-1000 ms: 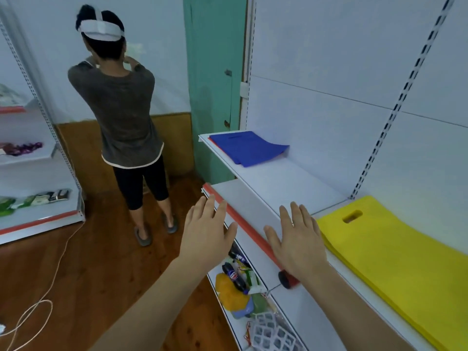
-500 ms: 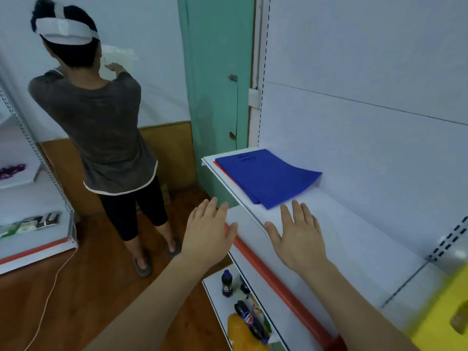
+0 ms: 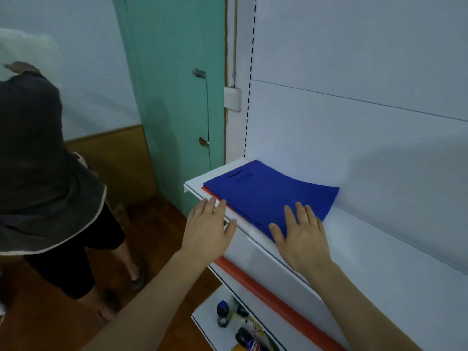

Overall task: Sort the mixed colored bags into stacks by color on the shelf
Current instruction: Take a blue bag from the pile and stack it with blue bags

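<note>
I am watching dark, rounded bottles lying on the lowest shelf. Above them, my left hand is hovering flat at the smooth white metal shelf edge, fingers straight, grasping nothing. My right hand is lying released over the near corner of the soft, rectangular blue bags, stacked on a thin red bag.

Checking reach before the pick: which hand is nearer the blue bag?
Right. The right hand lies over the blue bag's near corner; the left hand is beside it, at the shelf's front edge.
</note>
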